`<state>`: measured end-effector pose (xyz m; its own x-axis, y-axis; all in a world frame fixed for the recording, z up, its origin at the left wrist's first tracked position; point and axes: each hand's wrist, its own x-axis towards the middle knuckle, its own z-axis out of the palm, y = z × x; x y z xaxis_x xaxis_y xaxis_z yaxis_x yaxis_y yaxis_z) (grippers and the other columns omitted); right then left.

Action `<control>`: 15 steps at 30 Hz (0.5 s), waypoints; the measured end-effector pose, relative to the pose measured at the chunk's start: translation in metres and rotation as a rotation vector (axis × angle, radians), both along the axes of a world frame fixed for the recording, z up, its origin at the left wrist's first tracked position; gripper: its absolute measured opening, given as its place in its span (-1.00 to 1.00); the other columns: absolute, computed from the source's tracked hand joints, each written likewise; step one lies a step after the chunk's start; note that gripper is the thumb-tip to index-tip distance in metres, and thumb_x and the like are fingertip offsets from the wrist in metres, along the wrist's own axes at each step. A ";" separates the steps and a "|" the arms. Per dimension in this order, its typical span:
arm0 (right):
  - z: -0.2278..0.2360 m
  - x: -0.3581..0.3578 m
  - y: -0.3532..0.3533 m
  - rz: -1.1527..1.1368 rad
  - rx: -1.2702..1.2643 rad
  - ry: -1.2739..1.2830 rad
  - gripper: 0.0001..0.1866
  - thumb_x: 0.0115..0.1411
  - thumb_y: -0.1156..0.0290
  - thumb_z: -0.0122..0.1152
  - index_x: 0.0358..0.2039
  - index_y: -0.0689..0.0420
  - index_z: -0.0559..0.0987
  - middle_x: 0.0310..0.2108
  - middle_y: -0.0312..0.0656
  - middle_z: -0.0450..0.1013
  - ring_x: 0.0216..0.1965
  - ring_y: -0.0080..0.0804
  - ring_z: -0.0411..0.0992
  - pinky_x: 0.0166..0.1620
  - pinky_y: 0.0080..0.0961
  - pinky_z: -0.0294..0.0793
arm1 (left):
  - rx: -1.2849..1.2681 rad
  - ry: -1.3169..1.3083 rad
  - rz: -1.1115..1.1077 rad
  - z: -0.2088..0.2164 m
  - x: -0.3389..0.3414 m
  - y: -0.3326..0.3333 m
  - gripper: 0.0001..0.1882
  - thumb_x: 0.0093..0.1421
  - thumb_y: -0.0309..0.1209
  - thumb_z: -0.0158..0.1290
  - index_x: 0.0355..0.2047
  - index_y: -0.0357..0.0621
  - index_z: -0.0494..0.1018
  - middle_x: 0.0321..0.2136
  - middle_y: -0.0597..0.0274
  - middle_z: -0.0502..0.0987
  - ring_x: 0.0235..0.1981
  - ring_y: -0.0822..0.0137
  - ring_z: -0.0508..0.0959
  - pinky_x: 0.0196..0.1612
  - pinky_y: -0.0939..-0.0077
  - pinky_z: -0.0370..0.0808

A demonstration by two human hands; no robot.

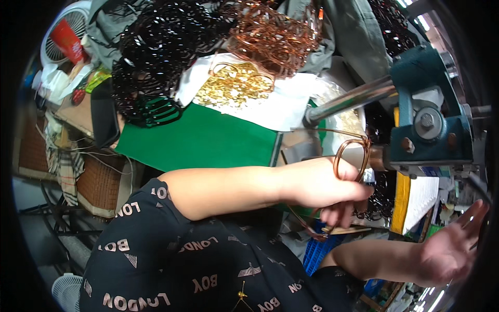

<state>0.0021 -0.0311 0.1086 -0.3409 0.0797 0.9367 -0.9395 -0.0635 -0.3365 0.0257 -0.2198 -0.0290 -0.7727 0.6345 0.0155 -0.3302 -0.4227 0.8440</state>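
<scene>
My left hand [332,187] is closed on a brown translucent eyeglass frame [368,151]. One lens rim stands above the fingers, and part of the frame hangs below them. This hand is just left of a blue-green metal press [431,67], close to its lower end. At the far right, my right hand [448,255] is raised with its palm showing and fingers stretched out. It is near a dark lever [481,188], and nothing is visible in it. Small gold-coloured pieces [234,86] lie heaped on a white sheet [286,112] beyond my left forearm.
A green mat [202,140] covers the near worktop. Behind it are piles of black eyeglass frames [161,47] and brown eyeglass frames [275,39]. A black phone-like slab [105,114], a red cup [67,41] and a fan [78,21] stand left. A blue crate [316,255] sits below.
</scene>
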 end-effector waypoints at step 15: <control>-0.166 0.029 0.029 -0.024 0.343 -0.949 -0.76 0.15 0.56 0.00 -0.14 0.28 0.41 -0.18 -0.15 0.40 -0.21 -0.48 0.38 -0.16 -0.61 0.36 | -1.856 1.032 0.959 -0.050 -0.008 -0.180 -0.64 -0.11 -0.44 0.17 -0.25 -0.21 0.41 -0.29 0.11 0.41 -0.15 0.12 0.40 -0.09 0.36 0.38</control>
